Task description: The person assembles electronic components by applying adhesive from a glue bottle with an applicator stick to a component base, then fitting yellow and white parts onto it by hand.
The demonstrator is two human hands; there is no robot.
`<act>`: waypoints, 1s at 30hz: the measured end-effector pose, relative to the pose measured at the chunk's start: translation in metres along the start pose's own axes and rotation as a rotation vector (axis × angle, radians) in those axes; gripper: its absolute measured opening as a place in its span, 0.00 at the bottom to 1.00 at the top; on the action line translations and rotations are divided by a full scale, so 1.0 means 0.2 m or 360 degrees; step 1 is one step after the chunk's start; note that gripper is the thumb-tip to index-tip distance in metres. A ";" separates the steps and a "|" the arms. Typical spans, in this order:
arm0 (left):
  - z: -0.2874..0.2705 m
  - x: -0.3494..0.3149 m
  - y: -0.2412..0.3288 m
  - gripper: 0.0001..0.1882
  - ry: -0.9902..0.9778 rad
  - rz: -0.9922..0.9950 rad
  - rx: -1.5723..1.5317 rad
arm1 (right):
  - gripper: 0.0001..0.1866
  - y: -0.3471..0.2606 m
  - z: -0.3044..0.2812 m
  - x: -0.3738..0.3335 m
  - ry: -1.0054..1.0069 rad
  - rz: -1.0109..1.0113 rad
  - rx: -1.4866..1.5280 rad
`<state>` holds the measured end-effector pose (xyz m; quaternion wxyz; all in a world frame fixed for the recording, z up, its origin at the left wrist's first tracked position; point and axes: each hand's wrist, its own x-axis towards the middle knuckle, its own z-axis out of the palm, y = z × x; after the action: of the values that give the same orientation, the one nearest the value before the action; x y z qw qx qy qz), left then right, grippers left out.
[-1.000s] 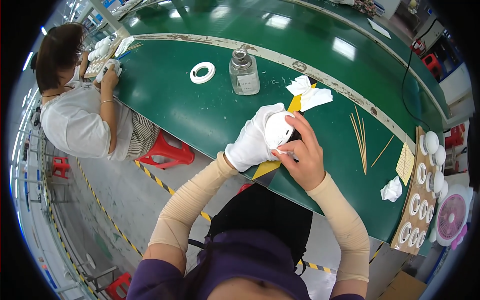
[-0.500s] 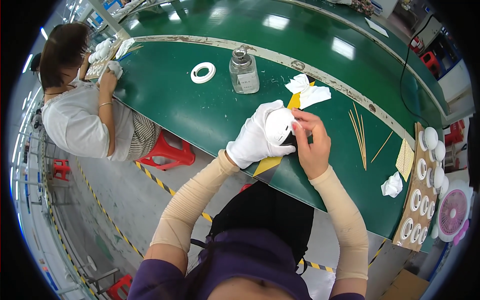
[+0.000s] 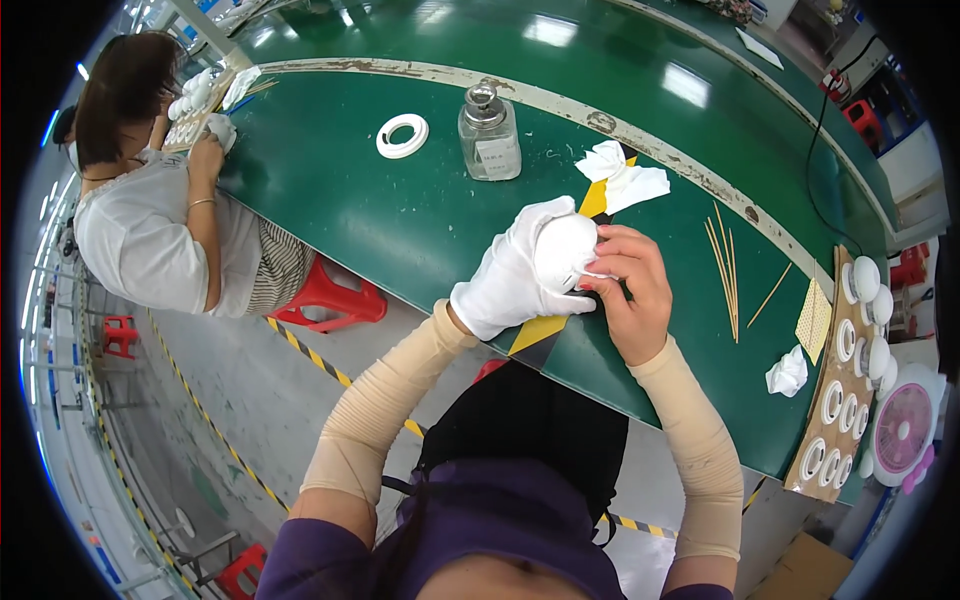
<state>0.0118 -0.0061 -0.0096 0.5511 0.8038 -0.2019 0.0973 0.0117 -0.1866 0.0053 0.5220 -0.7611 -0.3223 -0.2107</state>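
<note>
Fingers of the gloved left hand [image 3: 510, 270] are curling in a half-closed cup around a white rounded piece [image 3: 562, 250], the glove showing along its left side and at both ends of the grip. Bare and loosely bent, the fingers of the right hand [image 3: 637, 290] are touching the piece's right side; whether they are pinching anything small there, I cannot tell. Both hands are keeping the piece above the green table [image 3: 330, 160], nearer the person than the glass bottle [image 3: 489, 140] and to its right.

The bottle is standing upright. Just to its left, a white ring [image 3: 388, 145] is lying flat. To the bottle's right, crumpled white tissue [image 3: 640, 187] is resting across yellow-and-black tape [image 3: 548, 328]. Farther right of the bottle, thin wooden sticks [image 3: 735, 285] are lying in a loose cluster, with a single stick [image 3: 769, 295] lying apart. Farthest right of the bottle, a pale yellow sheet [image 3: 813, 322] and a tissue ball [image 3: 787, 372] are lying near a brown board [image 3: 812, 430], which is bearing white rings [image 3: 823, 403] and domes [image 3: 866, 275]. Well to the bottle's left, a co-worker [image 3: 150, 230] is sitting on a red stool [image 3: 345, 300].
</note>
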 end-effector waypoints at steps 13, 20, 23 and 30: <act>-0.01 -0.01 0.02 0.49 -0.0009 0.0035 0.0084 | 0.08 -0.02 0.02 0.00 -0.0039 0.0009 -0.0233; -0.03 -0.02 -0.01 0.53 -0.0088 -0.0033 0.0062 | 0.09 -0.05 0.02 -0.01 -0.0107 -0.0286 -0.0388; -0.02 -0.02 0.01 0.52 -0.0021 0.0022 0.0132 | 0.08 -0.05 0.05 0.02 -0.0011 -0.0290 -0.0427; 0.01 -0.02 0.00 0.52 0.0048 0.0055 0.0229 | 0.04 -0.02 0.02 0.03 0.0035 0.0067 -0.0090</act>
<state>0.0082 -0.0076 -0.0111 0.4931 0.8361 -0.1999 0.1332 0.0139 -0.1802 0.0102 0.5082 -0.7798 -0.2943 -0.2171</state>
